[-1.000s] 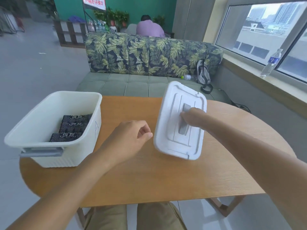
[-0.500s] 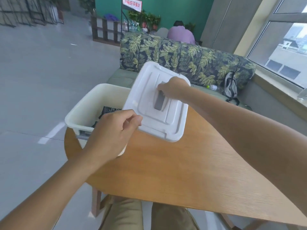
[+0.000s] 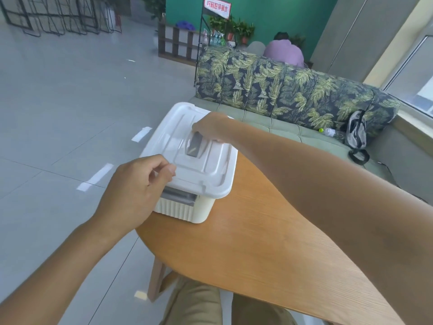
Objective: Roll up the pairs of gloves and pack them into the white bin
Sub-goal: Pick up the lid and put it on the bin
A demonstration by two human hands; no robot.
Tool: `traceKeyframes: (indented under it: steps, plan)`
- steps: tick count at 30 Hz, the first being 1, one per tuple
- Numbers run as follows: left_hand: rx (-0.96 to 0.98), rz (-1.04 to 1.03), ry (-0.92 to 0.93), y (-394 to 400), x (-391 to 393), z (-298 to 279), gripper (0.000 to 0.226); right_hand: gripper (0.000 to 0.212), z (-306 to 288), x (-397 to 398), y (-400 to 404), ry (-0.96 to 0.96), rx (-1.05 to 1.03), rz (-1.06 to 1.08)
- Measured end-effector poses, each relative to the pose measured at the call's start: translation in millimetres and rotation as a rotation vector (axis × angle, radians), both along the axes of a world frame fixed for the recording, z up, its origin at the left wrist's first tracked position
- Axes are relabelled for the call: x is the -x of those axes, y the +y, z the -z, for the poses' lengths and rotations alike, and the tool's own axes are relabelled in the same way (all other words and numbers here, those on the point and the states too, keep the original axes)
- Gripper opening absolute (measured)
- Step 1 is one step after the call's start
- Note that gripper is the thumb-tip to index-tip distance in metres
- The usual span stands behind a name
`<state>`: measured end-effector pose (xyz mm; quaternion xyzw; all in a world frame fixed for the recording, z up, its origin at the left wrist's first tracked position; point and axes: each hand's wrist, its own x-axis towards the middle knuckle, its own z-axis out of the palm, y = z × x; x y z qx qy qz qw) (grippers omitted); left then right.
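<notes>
The white bin (image 3: 185, 211) stands at the left end of the round wooden table (image 3: 269, 245). Its white lid (image 3: 210, 168) lies on top of it and covers the opening, so the rolled gloves inside are hidden. My right hand (image 3: 210, 125) reaches across and grips the grey handle (image 3: 195, 144) in the middle of the lid. My left hand (image 3: 138, 191) is at the lid's near left corner, fingers curled, with thumb and fingertips touching the lid's edge.
A leaf-patterned sofa (image 3: 281, 95) runs behind the table, with a backpack (image 3: 356, 132) and a plastic bottle (image 3: 328, 131) on its seat. A person in a purple top (image 3: 284, 51) sits beyond it. Grey floor lies to the left. My knees are under the table.
My right hand has carried the lid leftward from the table's middle and set it down on the bin. My left hand moved to the lid's near corner. The view swung left.
</notes>
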<state>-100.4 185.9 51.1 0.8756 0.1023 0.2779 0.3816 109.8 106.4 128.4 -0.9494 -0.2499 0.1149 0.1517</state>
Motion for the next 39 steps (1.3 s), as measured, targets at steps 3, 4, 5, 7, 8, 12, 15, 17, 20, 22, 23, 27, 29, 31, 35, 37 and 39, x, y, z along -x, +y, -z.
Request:
traceKeyframes:
  steps: [3,4,5,7,8,12,15,17,20,22,23,27,29,31,35,37,39]
  plan:
    - [-0.023,-0.009,0.019,9,0,7,0.023,0.024,13,-9,9,-0.002,0.02,0.019]
    - [-0.031,-0.014,0.022,11,0,9,0.023,0.028,17,-11,11,-0.019,0.075,0.011]
    - [-0.036,-0.021,0.022,12,0,11,0.022,0.03,19,-11,11,-0.024,0.107,0.016]
    - [-0.033,-0.037,0.014,14,-1,12,0.021,0.03,23,-13,12,-0.031,0.105,0.034]
    - [-0.038,-0.042,0.006,15,-1,12,0.021,0.03,23,-13,12,-0.027,0.092,0.037]
    - [-0.113,-0.064,-0.013,18,-3,15,0.018,0.028,30,-23,13,-0.102,0.097,0.033]
    - [-0.266,-0.087,-0.035,17,-5,19,0.01,0.027,38,-32,11,-0.264,0.075,0.032]
    - [-0.359,-0.017,-0.051,16,-8,26,0.011,0.022,40,-40,10,-0.35,0.028,0.045]
    - [-0.368,0.14,0.033,17,-10,38,0.043,0.022,42,-54,12,-0.425,0.007,0.006]
    - [-0.396,0.189,0.069,17,-10,44,0.054,0.034,46,-68,14,-0.415,0.004,-0.017]
    - [-0.412,0.198,0.078,18,-10,45,0.058,0.042,48,-75,17,-0.379,0.003,0.003]
    - [-0.475,0.206,0.101,21,-11,48,0.071,0.051,54,-94,23,-0.196,0.001,0.07]
    - [-0.491,0.204,0.117,22,-12,50,0.073,0.048,59,-99,24,-0.158,0.036,0.053]
    - [-0.477,0.203,0.109,22,-14,50,0.071,0.058,64,-103,25,-0.158,0.107,0.038]
    - [-0.447,0.214,0.082,25,-15,49,0.059,0.081,77,-112,23,-0.209,0.108,0.08]
    - [-0.394,0.219,0.058,26,-14,47,0.053,0.079,81,-116,22,-0.236,0.085,0.09]
    - [-0.348,0.215,0.048,27,-14,44,0.053,0.077,84,-119,21,-0.254,0.044,0.115]
